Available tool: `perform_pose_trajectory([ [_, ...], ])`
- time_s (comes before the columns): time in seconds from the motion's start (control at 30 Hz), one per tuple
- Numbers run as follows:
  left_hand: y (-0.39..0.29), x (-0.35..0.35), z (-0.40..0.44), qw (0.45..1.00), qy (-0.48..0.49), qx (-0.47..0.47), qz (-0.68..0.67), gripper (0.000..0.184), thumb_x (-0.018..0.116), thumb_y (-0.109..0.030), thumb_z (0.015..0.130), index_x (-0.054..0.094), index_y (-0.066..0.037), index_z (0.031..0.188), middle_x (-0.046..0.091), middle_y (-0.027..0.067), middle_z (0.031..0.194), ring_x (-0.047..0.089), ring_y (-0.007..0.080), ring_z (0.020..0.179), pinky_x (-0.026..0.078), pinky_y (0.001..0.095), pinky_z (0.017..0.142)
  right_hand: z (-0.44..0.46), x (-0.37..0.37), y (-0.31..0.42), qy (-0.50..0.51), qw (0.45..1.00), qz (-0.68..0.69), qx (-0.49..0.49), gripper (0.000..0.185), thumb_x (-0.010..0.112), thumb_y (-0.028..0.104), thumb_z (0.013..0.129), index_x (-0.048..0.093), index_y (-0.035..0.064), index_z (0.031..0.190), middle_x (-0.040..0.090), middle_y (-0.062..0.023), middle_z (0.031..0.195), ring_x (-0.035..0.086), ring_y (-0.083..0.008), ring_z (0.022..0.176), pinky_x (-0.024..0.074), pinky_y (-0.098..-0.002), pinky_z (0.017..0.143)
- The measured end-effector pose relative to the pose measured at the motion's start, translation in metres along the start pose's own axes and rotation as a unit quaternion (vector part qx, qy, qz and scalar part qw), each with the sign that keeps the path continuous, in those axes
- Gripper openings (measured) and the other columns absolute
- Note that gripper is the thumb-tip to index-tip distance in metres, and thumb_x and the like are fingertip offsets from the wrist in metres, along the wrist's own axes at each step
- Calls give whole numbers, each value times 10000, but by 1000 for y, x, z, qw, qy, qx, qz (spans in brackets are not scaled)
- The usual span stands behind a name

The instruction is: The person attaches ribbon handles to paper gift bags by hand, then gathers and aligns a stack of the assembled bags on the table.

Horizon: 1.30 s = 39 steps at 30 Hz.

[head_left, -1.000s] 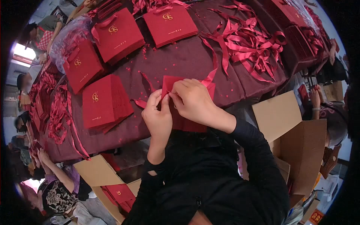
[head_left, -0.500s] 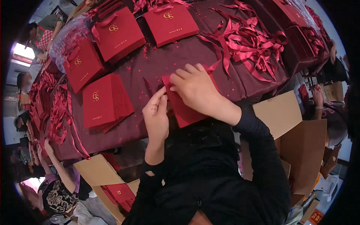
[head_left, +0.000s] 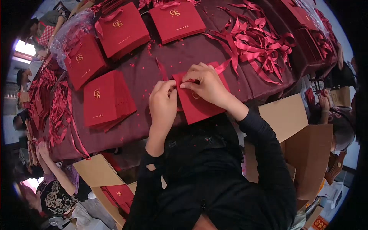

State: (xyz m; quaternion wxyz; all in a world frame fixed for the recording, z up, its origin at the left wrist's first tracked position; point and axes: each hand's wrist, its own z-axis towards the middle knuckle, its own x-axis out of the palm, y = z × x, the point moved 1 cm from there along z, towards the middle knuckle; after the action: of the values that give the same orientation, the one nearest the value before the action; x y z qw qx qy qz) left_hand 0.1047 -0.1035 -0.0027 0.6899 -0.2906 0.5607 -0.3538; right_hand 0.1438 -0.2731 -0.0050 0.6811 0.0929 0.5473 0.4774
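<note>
Shifted slightly right, the bag (head_left: 203, 109) runs far-to-near beneath my right hand (head_left: 207, 84), left hand (head_left: 161, 105) at its far-left corner, both hands' fingers narrow, their hold unclear.

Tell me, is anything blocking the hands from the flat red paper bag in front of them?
Nothing visible does: fingertips of the left hand and right hand are at the red bag's far left corner. The pile of shiny red ribbons lies beyond, to the right.
</note>
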Motion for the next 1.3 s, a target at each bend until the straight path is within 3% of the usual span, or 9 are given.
perform_pose_trajectory([
  [0.07,1,2,-1,1000,-7,3,11,128,603,-29,828,635,1,948,600,148,883,607,325,789,475,403,699,-1,1,1,-3,1000,5,-6,175,740,261,787,670,104,825,601,-37,815,549,-253,813,381,-386,731],
  [0.13,0,3,-2,988,-56,109,91,118,585,-46,841,626,-1,942,604,144,865,600,339,809,474,423,712,-2,2,5,-14,997,-78,-14,231,716,270,808,610,75,873,574,-59,834,541,-262,824,384,-394,748],
  [0.33,-6,-3,-2,973,-47,140,179,98,590,-72,853,633,-18,923,630,132,864,598,340,811,478,435,732,-7,4,14,-30,967,-235,-89,253,643,283,859,555,63,945,535,-91,886,523,-268,876,383,-406,771],
  [0.47,-3,-11,-1,975,-48,151,158,90,602,-92,854,645,-24,892,646,132,867,604,335,818,477,441,722,-8,3,13,-36,969,-225,-92,219,634,256,862,562,65,941,531,-89,886,520,-264,876,376,-416,781],
  [0.57,13,-30,4,979,-121,86,137,94,615,-120,871,677,-50,884,656,106,887,608,311,819,472,421,732,-10,-2,13,-27,980,-182,-73,206,634,241,859,568,67,947,530,-87,891,518,-264,879,373,-425,799],
  [0.67,14,-61,8,940,-159,117,278,100,630,-174,869,696,-99,880,646,19,973,593,255,872,434,381,766,-9,-1,15,-27,982,-172,-70,228,650,263,849,573,70,944,526,-87,897,516,-266,882,372,-428,817],
  [0.8,11,-59,20,921,-171,125,325,118,636,-205,865,709,-114,882,640,15,956,580,239,875,415,381,761,-10,0,19,-44,977,-191,-87,232,677,257,843,554,74,917,520,-85,888,517,-272,866,368,-413,808],
  [1.1,33,-72,36,884,-180,7,431,142,670,-276,839,756,-176,892,641,27,956,570,258,892,400,423,776,-11,0,17,-44,976,-186,-99,223,699,243,822,570,76,894,525,-86,876,522,-276,849,393,-401,773],
  [1.3,30,-70,34,870,-170,31,461,147,653,-259,855,740,-180,942,640,18,975,564,264,922,398,430,781,-12,1,18,-47,976,-186,-101,226,703,243,819,570,75,890,522,-84,872,520,-277,842,394,-400,767],
])
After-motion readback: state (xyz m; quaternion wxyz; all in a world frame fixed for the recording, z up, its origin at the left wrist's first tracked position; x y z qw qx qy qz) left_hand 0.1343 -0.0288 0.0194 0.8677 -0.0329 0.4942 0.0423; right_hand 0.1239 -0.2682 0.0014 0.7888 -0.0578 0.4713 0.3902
